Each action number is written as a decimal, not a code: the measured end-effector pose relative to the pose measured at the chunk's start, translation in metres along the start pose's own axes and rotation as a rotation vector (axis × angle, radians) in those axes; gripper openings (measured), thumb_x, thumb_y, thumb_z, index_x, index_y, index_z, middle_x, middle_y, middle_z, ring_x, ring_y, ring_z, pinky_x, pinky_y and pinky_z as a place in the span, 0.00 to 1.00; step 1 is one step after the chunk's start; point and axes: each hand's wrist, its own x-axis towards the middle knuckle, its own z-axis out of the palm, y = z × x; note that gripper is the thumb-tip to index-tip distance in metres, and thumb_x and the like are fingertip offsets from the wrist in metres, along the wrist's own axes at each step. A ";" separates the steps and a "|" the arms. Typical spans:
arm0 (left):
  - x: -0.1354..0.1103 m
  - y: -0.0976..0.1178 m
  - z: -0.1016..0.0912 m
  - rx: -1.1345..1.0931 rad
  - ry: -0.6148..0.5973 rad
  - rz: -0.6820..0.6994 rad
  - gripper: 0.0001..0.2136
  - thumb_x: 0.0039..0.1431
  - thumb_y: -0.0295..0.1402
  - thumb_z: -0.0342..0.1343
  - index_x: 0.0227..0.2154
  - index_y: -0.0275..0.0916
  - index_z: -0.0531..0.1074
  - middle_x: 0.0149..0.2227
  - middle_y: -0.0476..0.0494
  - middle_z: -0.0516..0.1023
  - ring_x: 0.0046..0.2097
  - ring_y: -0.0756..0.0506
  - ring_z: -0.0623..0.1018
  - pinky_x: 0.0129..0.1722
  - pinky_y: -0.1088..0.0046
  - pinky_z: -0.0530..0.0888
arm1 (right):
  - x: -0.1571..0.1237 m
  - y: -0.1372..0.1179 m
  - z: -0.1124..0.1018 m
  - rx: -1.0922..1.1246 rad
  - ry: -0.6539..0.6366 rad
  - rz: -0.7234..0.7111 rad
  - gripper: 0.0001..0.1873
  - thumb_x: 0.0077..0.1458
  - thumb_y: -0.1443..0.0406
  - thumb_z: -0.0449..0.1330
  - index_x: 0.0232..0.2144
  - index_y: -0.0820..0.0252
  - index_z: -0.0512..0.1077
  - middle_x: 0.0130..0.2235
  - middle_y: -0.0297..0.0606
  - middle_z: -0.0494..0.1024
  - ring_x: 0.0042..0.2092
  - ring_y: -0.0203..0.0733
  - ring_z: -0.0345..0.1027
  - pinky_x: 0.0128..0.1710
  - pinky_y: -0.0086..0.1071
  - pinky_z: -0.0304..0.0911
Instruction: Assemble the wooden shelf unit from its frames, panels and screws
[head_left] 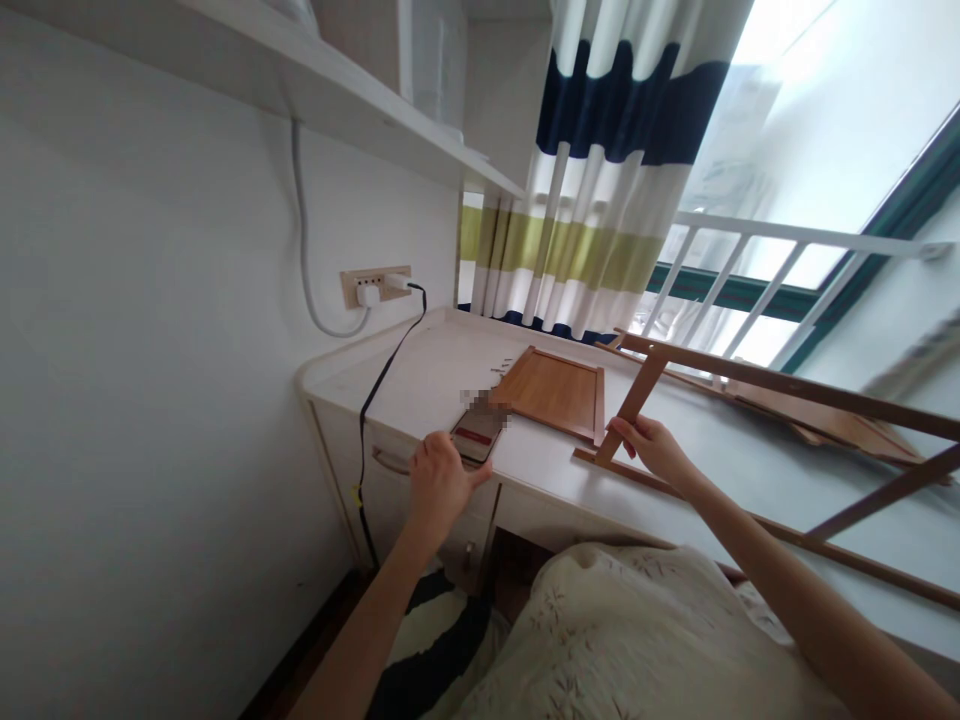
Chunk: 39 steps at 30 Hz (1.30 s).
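My left hand (442,477) is closed around the near edge of a smartphone (478,436), which is at the front edge of the white desk (420,370). Part of the phone's far end is blurred out. My right hand (649,447) grips a crossbar of a brown wooden frame (634,400), its fingers wrapped round the wood. That frame stretches off to the right over the desk. Between the hands, a little farther back, lies a brown wooden panel (559,390) with raised edge strips. Several small screw-like pieces (501,371) lie just left of the panel.
More flat wooden pieces (817,405) lie behind the frame at the right. A black cable (365,410) runs from the wall socket (375,287) down over the desk's front. A shelf (360,90) overhangs from the left wall; a striped curtain (600,170) hangs at the back.
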 end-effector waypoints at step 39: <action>-0.030 -0.037 -0.006 -1.459 -0.057 -1.023 0.20 0.48 0.49 0.52 0.31 0.40 0.52 0.31 0.45 0.68 0.30 0.47 0.74 0.21 0.69 0.73 | 0.000 -0.005 -0.001 -0.006 0.020 -0.016 0.31 0.44 0.39 0.50 0.24 0.62 0.68 0.15 0.30 0.58 0.19 0.34 0.54 0.21 0.29 0.52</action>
